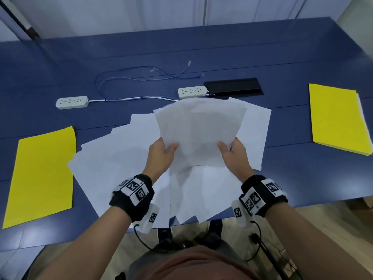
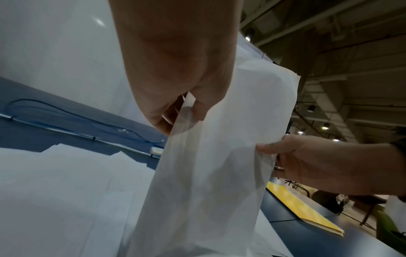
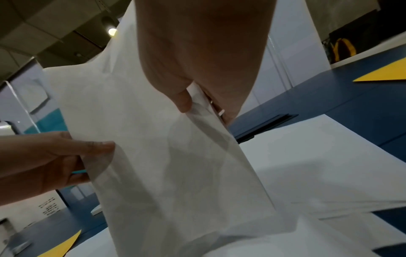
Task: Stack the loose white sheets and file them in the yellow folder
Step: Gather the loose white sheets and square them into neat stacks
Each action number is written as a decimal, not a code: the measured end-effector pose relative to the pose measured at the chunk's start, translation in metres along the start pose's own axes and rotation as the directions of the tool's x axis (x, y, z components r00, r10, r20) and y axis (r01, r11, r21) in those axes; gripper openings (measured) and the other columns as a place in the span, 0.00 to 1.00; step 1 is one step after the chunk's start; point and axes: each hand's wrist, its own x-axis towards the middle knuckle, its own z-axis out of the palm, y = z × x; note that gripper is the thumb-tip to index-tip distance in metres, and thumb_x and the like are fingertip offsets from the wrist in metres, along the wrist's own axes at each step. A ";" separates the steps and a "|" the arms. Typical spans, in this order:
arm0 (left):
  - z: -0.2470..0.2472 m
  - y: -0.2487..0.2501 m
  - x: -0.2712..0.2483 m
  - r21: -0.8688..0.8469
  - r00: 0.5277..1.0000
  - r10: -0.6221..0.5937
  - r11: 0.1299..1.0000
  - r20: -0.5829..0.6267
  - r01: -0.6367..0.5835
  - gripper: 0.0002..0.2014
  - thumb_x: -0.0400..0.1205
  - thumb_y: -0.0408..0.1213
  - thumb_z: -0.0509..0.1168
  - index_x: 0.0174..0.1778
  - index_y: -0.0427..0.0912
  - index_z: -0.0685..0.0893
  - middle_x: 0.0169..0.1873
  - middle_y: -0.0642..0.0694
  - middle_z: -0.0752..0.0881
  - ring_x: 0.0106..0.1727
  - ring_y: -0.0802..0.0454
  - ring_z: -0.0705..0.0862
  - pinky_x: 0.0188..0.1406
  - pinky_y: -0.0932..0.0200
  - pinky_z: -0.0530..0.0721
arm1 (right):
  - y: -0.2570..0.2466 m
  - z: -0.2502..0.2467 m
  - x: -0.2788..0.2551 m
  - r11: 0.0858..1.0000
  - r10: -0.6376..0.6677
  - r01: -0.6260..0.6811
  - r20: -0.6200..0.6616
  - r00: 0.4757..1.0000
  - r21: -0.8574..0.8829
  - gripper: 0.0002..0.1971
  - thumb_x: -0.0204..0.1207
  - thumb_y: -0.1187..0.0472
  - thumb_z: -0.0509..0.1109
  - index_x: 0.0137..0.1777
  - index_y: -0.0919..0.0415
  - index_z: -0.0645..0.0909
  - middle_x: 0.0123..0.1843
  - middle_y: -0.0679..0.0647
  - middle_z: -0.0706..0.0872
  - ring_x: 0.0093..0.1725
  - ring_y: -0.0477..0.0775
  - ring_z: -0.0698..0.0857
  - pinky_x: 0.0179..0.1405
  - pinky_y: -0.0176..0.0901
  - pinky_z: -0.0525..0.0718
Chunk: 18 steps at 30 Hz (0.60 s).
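We find the left hand (image 1: 161, 154) and the right hand (image 1: 234, 153) each closed on a lifted bundle of white sheets (image 1: 198, 132), the left grip pinching its left edge with thumb on the near face and fingers behind, the right grip pinching the right edge likewise. The bundle stands raised and tilted, its lower edge down among the loose sheets (image 1: 113, 158) fanned across the blue table (image 1: 201, 49) under and around both grips. We record one yellow folder (image 1: 339, 120) lying flat well to the right of the right grip, with white paper edges showing along its far side, and a second yellow folder (image 1: 41, 176) flat well to the left of the left grip. Beyond the grips lie two white power strips (image 1: 72, 102), blue cables (image 1: 141, 77) and a black table hatch (image 1: 234, 87). No print is legible on the sheets or folders; the wristbands (image 1: 133, 190) carry black-and-white square code markers only.
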 end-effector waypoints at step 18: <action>0.005 -0.018 0.002 0.091 0.997 0.002 0.996 0.080 -0.009 0.12 0.87 0.39 0.63 0.62 0.39 0.85 0.52 0.50 0.88 0.53 0.52 0.84 0.41 0.69 0.77 | 0.013 0.007 0.000 0.998 0.005 -0.002 0.052 0.999 -0.068 0.17 0.86 0.63 0.63 0.74 0.59 0.75 0.60 0.47 0.84 0.61 0.48 0.82 0.58 0.37 0.75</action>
